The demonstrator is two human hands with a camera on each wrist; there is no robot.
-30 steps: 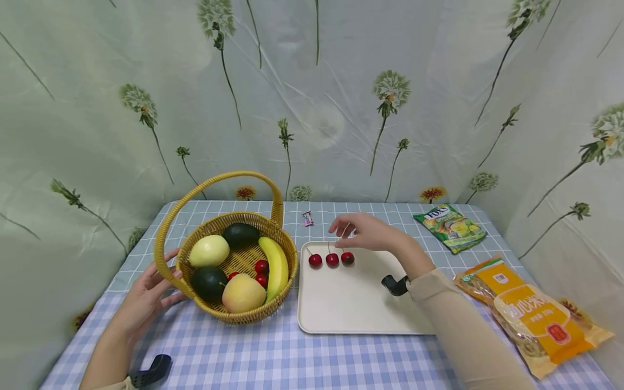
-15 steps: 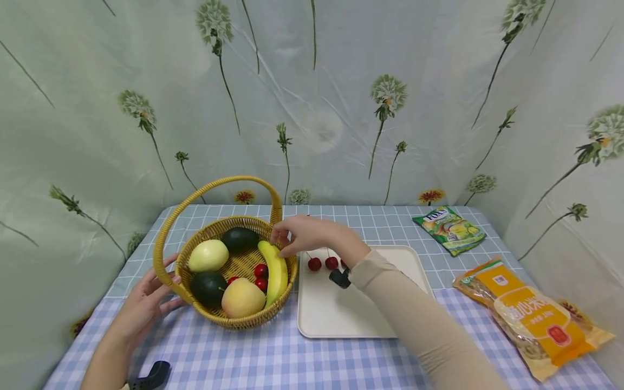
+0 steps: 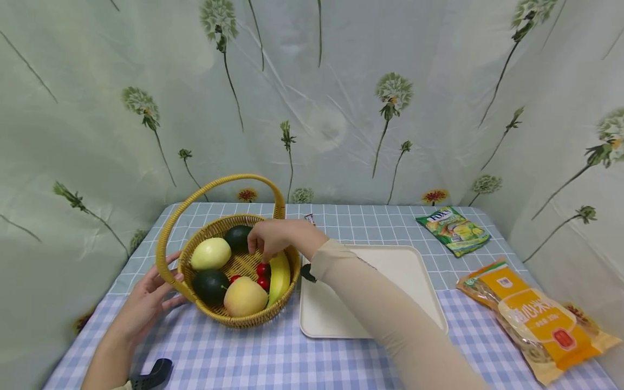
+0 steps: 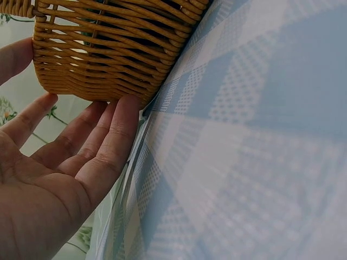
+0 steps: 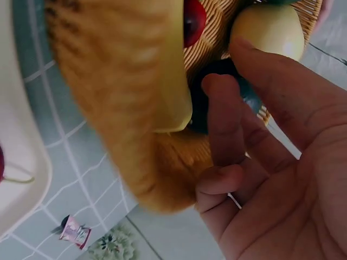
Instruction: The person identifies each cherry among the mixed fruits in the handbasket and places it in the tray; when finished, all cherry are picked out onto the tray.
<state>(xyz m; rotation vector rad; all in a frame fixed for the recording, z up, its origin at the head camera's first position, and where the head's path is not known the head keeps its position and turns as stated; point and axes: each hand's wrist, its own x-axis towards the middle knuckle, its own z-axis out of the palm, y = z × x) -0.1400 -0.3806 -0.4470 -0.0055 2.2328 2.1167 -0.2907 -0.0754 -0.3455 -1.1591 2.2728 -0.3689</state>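
Observation:
A yellow wicker basket (image 3: pixel 239 322) holds a banana (image 3: pixel 279 278), a peach (image 3: pixel 246 297), a pale yellow-green fruit (image 3: pixel 210 253), two dark green fruits (image 3: pixel 210 286) and several red cherries (image 3: pixel 263 283). The fingers of my left hand (image 3: pixel 146 303) rest spread against the basket's left side, and in the left wrist view the left hand (image 4: pixel 65 173) touches the wicker (image 4: pixel 108 49). Over the basket's back right part, my right hand (image 3: pixel 278 237) reaches in above the banana; in the right wrist view the right hand (image 5: pixel 271 151) has bent fingers with nothing between them.
Right of the basket lies a white tray (image 3: pixel 419 292), partly covered by the right sleeve, with a cherry (image 5: pixel 1 162) on it. A small candy (image 3: pixel 310 219) lies behind it. Farther right are a green candy bag (image 3: pixel 454 230) and an orange noodle packet (image 3: pixel 536 319).
My right hand has moved left from over the cherries on the tray, past the basket's right rim, to above the fruit inside. My left hand has stayed at the basket's side.

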